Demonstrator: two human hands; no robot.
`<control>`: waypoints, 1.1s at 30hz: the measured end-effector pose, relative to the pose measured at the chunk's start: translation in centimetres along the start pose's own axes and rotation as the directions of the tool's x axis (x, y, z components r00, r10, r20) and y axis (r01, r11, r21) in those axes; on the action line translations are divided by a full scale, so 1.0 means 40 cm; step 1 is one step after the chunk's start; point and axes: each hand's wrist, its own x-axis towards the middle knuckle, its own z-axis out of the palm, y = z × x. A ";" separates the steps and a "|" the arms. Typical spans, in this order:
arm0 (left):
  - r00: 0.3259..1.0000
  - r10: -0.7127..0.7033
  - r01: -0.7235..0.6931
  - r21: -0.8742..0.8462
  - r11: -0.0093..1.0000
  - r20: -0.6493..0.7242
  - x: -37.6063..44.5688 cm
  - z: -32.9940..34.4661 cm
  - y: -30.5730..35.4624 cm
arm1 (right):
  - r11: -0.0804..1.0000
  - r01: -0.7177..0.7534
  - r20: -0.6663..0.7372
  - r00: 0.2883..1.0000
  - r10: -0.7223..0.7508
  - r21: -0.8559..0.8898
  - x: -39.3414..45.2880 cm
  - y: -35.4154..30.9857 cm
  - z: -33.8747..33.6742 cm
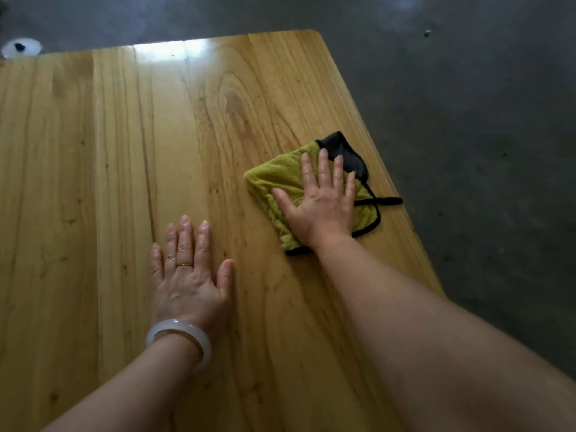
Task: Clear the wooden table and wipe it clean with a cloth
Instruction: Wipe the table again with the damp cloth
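Note:
A folded green cloth (271, 179) with black trim and a black loop lies on the wooden table (109, 151), close to its right edge. My right hand (321, 201) presses flat on the cloth, fingers straight and spread. My left hand (190, 269) rests flat on the bare wood to the left of the cloth, fingers straight, with a ring on one finger and a pale bangle on the wrist.
The table's right edge runs diagonally just past the cloth, and its far right corner is rounded. Grey concrete floor (483, 135) lies beyond. A small white round object (21, 47) sits on the floor past the far left edge.

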 end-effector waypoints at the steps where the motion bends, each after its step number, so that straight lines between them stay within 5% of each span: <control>1: 1.000 0.000 0.000 -0.002 1.000 -0.003 -0.001 0.000 0.001 | 0.999 -0.042 -0.014 0.999 0.043 0.001 -0.003 0.037 -0.001; 11: 1.000 -0.006 0.006 0.012 1.000 0.005 -0.009 -0.006 0.010 | 0.938 -0.338 -0.072 0.936 0.343 0.077 -0.249 0.262 0.027; 28: 0.993 0.068 -0.054 -0.149 0.987 0.094 0.011 -0.029 -0.027 | 0.898 -0.436 -0.119 0.890 0.440 0.061 -0.649 0.316 0.100; 33: 0.956 0.279 -0.259 -0.181 0.949 0.094 -0.136 -0.038 0.024 | 0.901 -0.427 -0.129 0.892 0.434 0.080 -0.721 0.268 0.114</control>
